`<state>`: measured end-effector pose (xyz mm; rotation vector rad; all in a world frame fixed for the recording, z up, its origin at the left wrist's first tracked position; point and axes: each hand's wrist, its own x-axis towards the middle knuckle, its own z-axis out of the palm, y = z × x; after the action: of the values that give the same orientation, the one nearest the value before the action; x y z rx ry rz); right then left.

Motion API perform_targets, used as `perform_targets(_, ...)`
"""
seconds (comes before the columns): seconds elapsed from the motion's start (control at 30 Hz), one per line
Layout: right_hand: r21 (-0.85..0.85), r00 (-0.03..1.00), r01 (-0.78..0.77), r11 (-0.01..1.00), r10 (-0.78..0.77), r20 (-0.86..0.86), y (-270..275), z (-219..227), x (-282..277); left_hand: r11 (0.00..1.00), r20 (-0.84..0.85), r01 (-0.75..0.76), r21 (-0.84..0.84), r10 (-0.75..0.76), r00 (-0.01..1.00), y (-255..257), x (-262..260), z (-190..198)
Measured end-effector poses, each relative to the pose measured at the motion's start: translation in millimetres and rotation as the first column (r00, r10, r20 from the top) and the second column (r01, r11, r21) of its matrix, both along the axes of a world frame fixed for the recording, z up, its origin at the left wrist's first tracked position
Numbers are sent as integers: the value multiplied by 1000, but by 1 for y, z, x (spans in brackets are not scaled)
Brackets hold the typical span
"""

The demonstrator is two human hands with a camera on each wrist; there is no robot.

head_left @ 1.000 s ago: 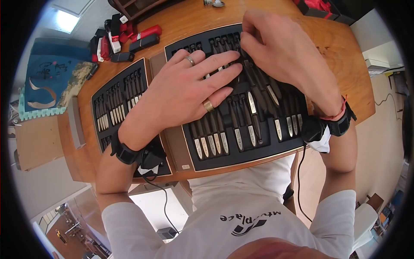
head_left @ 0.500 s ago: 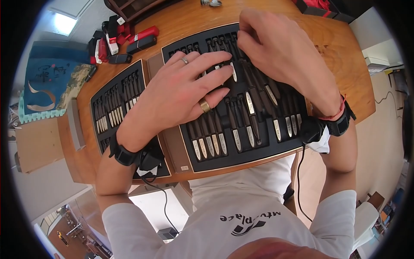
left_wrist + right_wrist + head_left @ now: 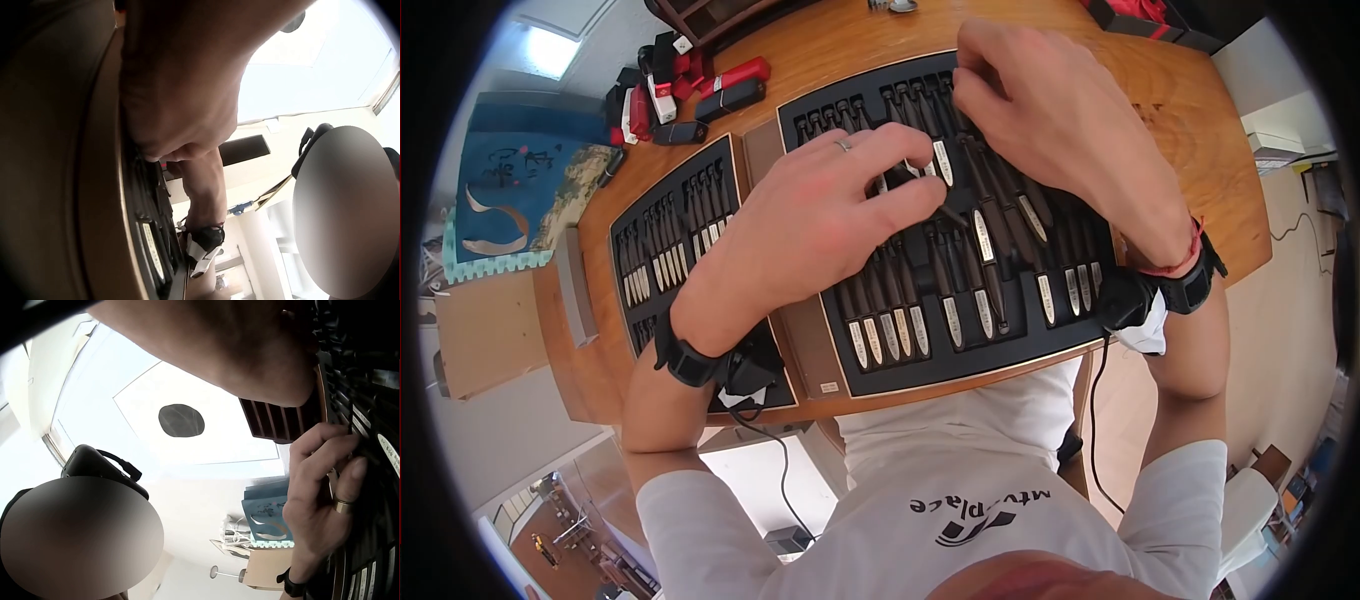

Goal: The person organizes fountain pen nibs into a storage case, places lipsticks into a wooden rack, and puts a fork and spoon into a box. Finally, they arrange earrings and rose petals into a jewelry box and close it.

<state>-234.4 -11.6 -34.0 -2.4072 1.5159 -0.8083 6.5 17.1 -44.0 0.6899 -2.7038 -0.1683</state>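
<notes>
A black-lined tray (image 3: 900, 375) holds rows of slim dark sticks, each with a pale pointed label. Over its middle, my left hand (image 3: 810, 215) bends its fingers, the index finger and thumb pinching a dark stick (image 3: 952, 215) whose end slants out beside the thumb. The right wrist view also has this left hand (image 3: 319, 487), low over the rows. My right hand (image 3: 1060, 110) is at the tray's far edge with fingers curled inward; I cannot tell whether it holds anything, as its fingertips are hidden. Under it lie more dark sticks (image 3: 985, 170).
A second tray (image 3: 670, 215) of labelled sticks adjoins on the left. Red, black and white boxes (image 3: 665, 90) lie at the table's back left, near a blue bag (image 3: 525, 170). A dark box with red lining (image 3: 1140, 20) stands at the back right.
My left fingers, stretched out over the tray earlier, have bent in, and a slanting dark stick shows by the thumb. The right hand has shifted slightly left and hardly moved otherwise.
</notes>
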Motion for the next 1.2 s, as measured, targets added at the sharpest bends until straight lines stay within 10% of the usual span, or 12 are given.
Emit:
perform_targets(0.57,-13,1000,0,1000,0,12,0,1,0,968,49,87,-236,-78,996,-2,2,-1)
perform_targets(1.2,-19,1000,18,1000,-18,-4,-1,0,-1,999,57,5,-40,-2,998,-1,0,-4)
